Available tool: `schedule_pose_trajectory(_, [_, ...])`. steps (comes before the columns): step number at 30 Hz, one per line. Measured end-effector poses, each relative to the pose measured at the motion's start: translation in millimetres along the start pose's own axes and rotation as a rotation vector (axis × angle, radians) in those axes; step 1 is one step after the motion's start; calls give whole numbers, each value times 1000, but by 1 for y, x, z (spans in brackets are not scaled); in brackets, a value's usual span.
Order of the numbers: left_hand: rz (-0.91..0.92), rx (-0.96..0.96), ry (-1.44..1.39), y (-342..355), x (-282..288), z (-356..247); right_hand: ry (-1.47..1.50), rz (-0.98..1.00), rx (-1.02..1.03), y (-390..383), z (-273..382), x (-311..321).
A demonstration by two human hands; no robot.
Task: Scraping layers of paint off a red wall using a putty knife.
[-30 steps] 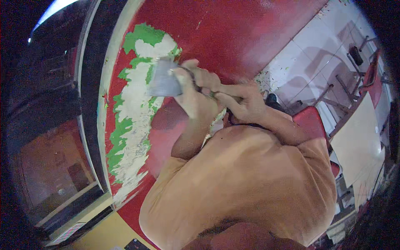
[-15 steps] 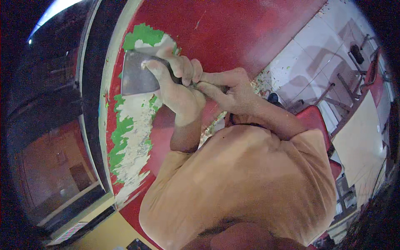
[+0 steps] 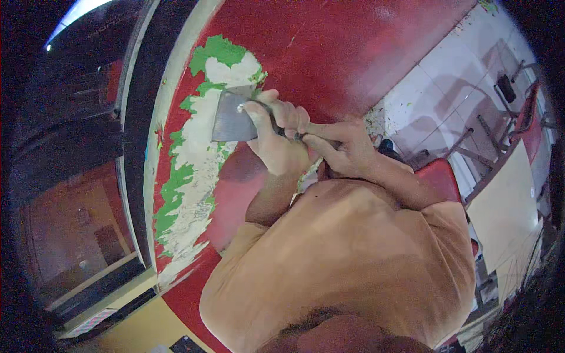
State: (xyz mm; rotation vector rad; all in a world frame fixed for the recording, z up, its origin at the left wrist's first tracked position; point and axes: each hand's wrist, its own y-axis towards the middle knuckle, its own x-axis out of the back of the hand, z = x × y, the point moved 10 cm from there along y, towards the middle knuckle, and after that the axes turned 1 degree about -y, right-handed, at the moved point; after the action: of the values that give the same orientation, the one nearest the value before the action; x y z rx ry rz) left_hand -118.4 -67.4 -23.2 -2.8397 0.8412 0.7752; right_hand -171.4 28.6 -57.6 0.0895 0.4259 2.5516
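Note:
A wide metal paint scraper lies with its blade against the red wall, over a patch where the paint is stripped. My left hand is closed round the scraper close to the blade, its thumb along the blade's near face. Behind it, my right hand grips the end of the handle. Most of the handle is hidden by my fingers. Around the blade, the stripped patch shows off-white under ragged green paint.
Left of the wall runs a pale frame edge beside dark window glass. Paint flakes lie along the foot of the wall on the white tiled floor. At right stand a red chair seat and a pale tabletop.
Both hands and the scraper have shifted right and slightly down, drawing the blade away from the frame edge. More of the bare patch shows left of the blade. The view has also shifted slightly.

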Motion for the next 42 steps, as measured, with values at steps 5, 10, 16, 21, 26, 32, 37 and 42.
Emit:
schedule_pose_trajectory(5, [64, -25, -60, 7, -17, -17, -2, 3, 33, 12, 13, -1])
schedule_pose_trajectory(10, [0, 19, 37, -1, -8, 6, 53, -69, -27, 1, -10, 6])
schedule_pose_trajectory(16, [92, 42, 7, 4, -22, -6, 7, -87, 57, 8, 8, 6])
schedule_pose_trajectory(21, [127, 26, -49, 12, -22, -6, 83, -73, -56, 15, 1, 4])
schedule_pose_trajectory(26, [36, 24, -23, 5, -23, -10, 47, -79, 56, 13, 16, 10])
schedule_pose_trajectory(32, [184, -3, -50, 17, -42, -15, 22, -89, -58, 19, 6, 12])
schedule_pose_trajectory(37, [84, 85, -14, 2, -23, -3, 45, -109, 72, 7, 21, 13])
schedule_pose_trajectory(42, [63, 15, -26, 7, -30, -14, 41, -47, -11, 13, 15, 11])
